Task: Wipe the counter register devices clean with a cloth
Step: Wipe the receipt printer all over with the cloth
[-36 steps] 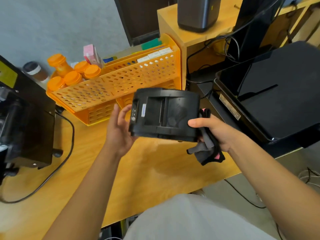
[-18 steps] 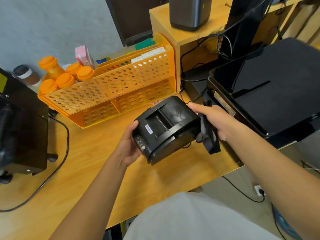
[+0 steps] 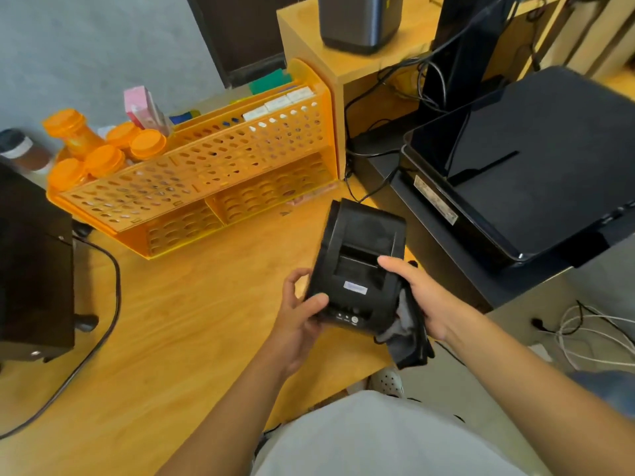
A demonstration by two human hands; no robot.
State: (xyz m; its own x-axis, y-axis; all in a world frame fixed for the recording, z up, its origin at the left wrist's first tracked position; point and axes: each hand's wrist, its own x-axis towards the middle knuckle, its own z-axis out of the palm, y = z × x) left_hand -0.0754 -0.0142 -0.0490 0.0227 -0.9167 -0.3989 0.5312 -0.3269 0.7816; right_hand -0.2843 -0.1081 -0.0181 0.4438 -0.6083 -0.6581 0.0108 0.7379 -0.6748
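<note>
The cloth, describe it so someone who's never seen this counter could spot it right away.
Start at the wooden counter and go to its right front edge, where both hands hold a black receipt printer. The cloth hangs from the right hand, pressed against the printer's right side. It is the only soft, crumpled thing there: dark grey fabric among hard black devices.

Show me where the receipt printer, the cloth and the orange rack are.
receipt printer [image 3: 357, 259], head view, on its top cover.
cloth [image 3: 407, 338], head view, on the hanging fold.
orange rack [image 3: 206, 173], head view, on its perforated front.
</note>
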